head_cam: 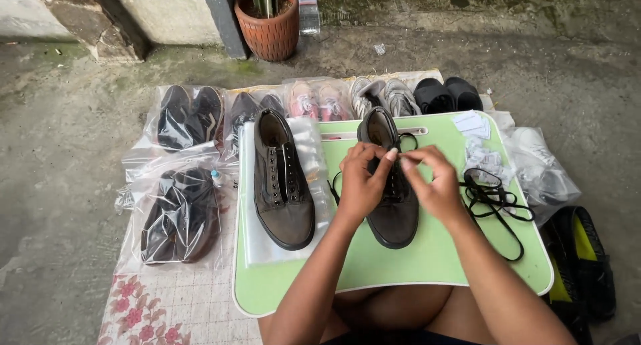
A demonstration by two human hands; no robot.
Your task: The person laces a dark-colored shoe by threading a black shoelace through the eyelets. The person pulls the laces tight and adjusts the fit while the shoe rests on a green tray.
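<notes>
A dark brown shoe (394, 215) lies on a light green lap table (400, 261), toe toward me. My left hand (360, 181) and my right hand (434, 181) are over its eyelets, each pinching the black lace (408, 143) that runs through it. A second matching shoe (280, 181), without lace, lies to the left on a clear plastic bag (314, 151). A loose black lace (497, 201) is coiled on the table to the right.
Bagged pairs of shoes lie on a mat at the left (180, 215) and along the back (187, 115). Black slip-ons (446, 95) sit at the back right. A black and yellow shoe (587, 258) lies at the right. A clay plant pot (269, 25) stands behind.
</notes>
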